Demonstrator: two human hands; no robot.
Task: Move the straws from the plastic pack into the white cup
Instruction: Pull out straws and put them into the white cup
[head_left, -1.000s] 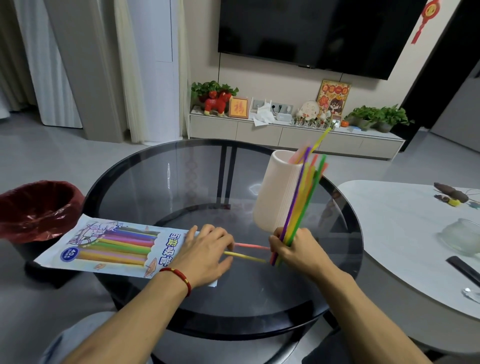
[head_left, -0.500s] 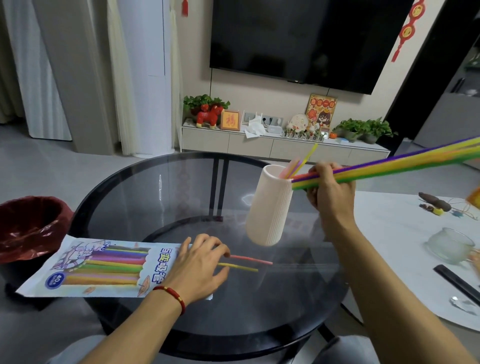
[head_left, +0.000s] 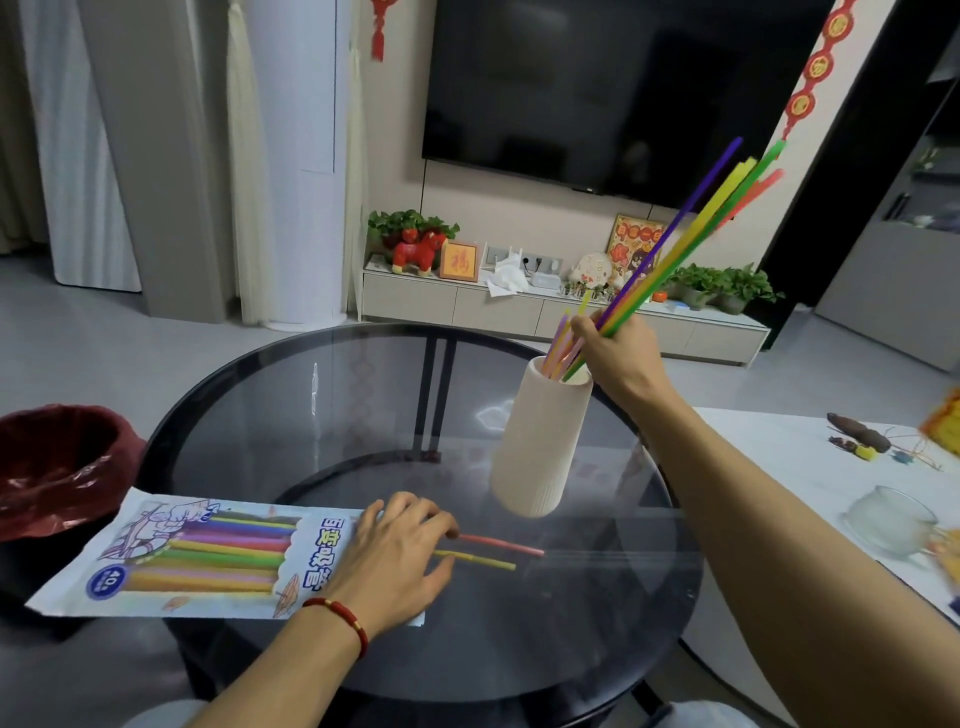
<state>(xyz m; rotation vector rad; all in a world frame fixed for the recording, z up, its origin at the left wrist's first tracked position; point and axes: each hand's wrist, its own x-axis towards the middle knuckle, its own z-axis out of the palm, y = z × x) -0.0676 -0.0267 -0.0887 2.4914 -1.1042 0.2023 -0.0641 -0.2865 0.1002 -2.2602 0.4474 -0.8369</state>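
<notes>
Glass and black metal made up the round bench (head_left: 291, 415) where a person's right hand (head_left: 621, 356) gripped a bundle of straws (head_left: 675, 241), purple, yellow, green and orange, its fingers curled round them just above the mouth of the white cup (head_left: 540, 441). The lower ends of the bundle reached into the cup's opening, while the long upper ends slanted up and to the right, well above the rim. Several pale pink and yellow straws (head_left: 560, 340) stood in the cup beside them. The ribbed cup stood upright near the middle of the bench. The left hand (head_left: 395, 561), with a red bracelet (head_left: 343, 616) at the wrist, rested palm down with fingers relaxed on the open end of the plastic pack (head_left: 197, 556), which lay flat at the left edge of the bench with coloured straws showing inside. Just beyond the fingertips, a pink straw (head_left: 501, 544) and a yellow straw (head_left: 480, 560) lay loose on the glass, side by side. A bin with a red liner (head_left: 57, 462) stood on the floor to the left of the bench.
</notes>
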